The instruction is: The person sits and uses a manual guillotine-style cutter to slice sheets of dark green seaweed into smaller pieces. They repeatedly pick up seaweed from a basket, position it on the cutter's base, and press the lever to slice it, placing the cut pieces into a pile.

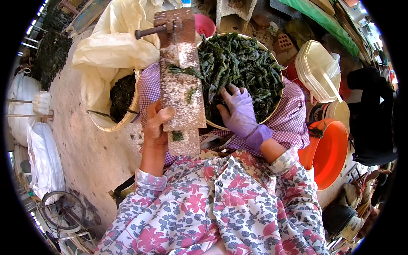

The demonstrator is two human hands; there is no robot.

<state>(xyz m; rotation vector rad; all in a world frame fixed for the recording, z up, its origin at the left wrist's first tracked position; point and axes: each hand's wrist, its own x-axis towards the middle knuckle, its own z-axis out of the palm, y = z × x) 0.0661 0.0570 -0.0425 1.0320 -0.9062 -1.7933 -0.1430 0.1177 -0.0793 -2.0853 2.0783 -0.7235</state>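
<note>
My bare left hand grips the left edge of a long board crusted with white grains. Its thumb lies on top, and its other fingers are partly hidden. A rusty metal part with a bolt sits at the board's far end. Across the board lies a dark green strip of seaweed, with smaller scraps below it. In a thin purple glove, my right hand rests palm down, fingers apart, on a heap of wet seaweed. The heap fills a round, pale-rimmed tub before me.
To the left, a cream sack lines a container holding dark seaweed. An orange bucket and stacked pale plastic tubs stand at right. A pink basin sits beyond the board. White sacks and a spoked wheel line the far left.
</note>
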